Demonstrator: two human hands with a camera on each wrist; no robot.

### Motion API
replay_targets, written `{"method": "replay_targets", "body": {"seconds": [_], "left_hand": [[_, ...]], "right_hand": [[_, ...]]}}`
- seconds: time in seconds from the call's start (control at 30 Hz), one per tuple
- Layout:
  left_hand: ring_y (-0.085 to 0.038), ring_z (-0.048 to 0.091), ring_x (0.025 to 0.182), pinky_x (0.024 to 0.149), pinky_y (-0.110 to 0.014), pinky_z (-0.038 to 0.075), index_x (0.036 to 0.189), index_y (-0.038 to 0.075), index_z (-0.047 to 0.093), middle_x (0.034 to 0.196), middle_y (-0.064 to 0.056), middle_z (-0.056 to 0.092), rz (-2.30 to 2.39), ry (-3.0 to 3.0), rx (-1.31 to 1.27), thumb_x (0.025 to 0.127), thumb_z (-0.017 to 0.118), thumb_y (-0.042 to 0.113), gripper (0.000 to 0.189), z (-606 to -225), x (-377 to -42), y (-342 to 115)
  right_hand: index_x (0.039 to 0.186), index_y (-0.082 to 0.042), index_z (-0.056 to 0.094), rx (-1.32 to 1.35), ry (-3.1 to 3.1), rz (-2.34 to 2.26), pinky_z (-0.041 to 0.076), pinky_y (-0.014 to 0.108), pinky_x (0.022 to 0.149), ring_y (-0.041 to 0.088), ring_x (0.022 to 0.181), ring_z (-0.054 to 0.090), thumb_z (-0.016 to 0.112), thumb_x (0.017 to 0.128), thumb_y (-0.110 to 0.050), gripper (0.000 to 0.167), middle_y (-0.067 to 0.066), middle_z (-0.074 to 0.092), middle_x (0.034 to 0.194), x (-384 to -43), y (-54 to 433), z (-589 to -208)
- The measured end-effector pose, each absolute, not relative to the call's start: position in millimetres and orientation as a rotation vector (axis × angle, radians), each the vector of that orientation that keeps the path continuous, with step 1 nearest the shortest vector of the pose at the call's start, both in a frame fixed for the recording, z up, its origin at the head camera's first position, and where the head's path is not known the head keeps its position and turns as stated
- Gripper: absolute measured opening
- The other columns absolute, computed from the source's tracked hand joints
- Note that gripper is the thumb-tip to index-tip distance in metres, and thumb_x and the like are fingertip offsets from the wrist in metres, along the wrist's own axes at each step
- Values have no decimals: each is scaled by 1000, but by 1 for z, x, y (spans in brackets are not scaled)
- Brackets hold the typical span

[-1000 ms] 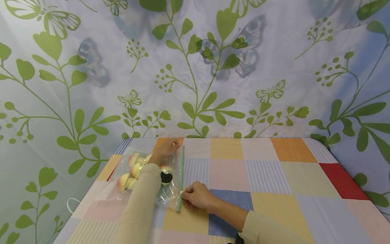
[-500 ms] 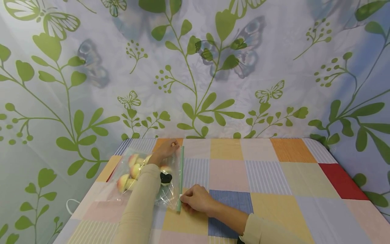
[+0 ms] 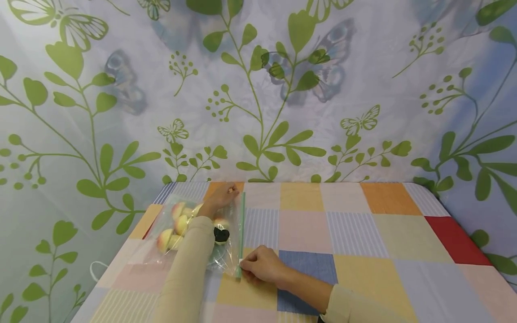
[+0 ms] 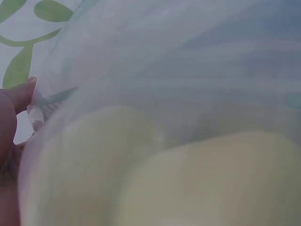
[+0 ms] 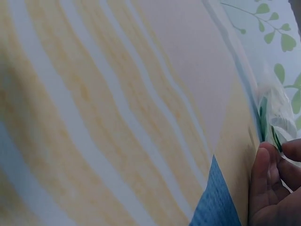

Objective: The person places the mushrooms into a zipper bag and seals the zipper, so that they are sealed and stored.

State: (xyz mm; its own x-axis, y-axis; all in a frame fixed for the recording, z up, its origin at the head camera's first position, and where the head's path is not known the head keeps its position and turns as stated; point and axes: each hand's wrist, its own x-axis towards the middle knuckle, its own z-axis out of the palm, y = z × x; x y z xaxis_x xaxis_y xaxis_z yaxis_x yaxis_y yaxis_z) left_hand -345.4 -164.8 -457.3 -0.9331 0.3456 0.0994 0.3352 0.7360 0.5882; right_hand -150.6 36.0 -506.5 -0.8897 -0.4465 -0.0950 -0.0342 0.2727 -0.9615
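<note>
A clear zip bag [image 3: 230, 260] with a green zip strip [image 3: 242, 224] lies on the left part of the table. Inside it are several mushroom-shaped pieces [image 3: 164, 240], yellow with reddish caps; a black patch [image 3: 221, 234] shows on one. My left hand [image 3: 221, 197] reaches over the bag and pinches its far corner by the strip; the left wrist view shows fingers [image 4: 21, 96] on the thin plastic. At the strip's near end, my right hand [image 3: 264, 264] pinches a small white slider [image 3: 240, 261] between thumb and forefinger. My left sleeve hides part of the bag.
A patchwork cloth [image 3: 307, 231] covers the table. Behind it hangs a curtain [image 3: 258, 89] printed with leaves and butterflies. A white loop [image 3: 94, 271] sticks out by the table's left edge.
My right hand has slid slightly toward the near end of the strip, with the slider in its pinch. My left hand stays at the far corner.
</note>
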Motion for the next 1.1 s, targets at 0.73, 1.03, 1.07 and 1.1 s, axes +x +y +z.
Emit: {"method": "replay_targets", "body": {"seconds": [0.73, 1.03, 1.07, 1.1], "left_hand": [[-28, 53, 91, 78, -42, 44, 96, 7, 59, 107, -13, 62, 991, 2910, 519, 108, 53, 17, 16, -455, -342, -165], [-27, 53, 90, 78, -42, 45, 97, 7, 59, 113, -15, 63, 1012, 2881, 529, 109, 52, 16, 17, -454, -340, -165], [-27, 53, 90, 78, -42, 45, 97, 7, 59, 113, -14, 63, 1014, 2879, 519, 109, 52, 16, 17, -454, -340, -166], [-27, 53, 90, 77, -42, 45, 97, 7, 59, 112, -14, 63, 1015, 2877, 516, 110, 52, 16, 17, -454, -340, -166]], "right_hand": [[69, -1, 74, -454, 2208, -1645, 49, 20, 47, 10, 52, 56, 69, 95, -7, 27, 5, 65, 61, -140, 34, -507], [68, 0, 74, -436, 2201, -1656, 45, 17, 44, 8, 48, 54, 70, 94, -8, 27, 4, 65, 58, -136, 33, -510], [68, 0, 74, -437, 2199, -1655, 45, 17, 45, 9, 48, 54, 70, 94, -8, 27, 4, 65, 59, -136, 33, -510], [68, 0, 74, -436, 2199, -1653, 45, 17, 45, 9, 49, 54, 70, 94, -8, 27, 4, 65, 59, -135, 33, -510]]}}
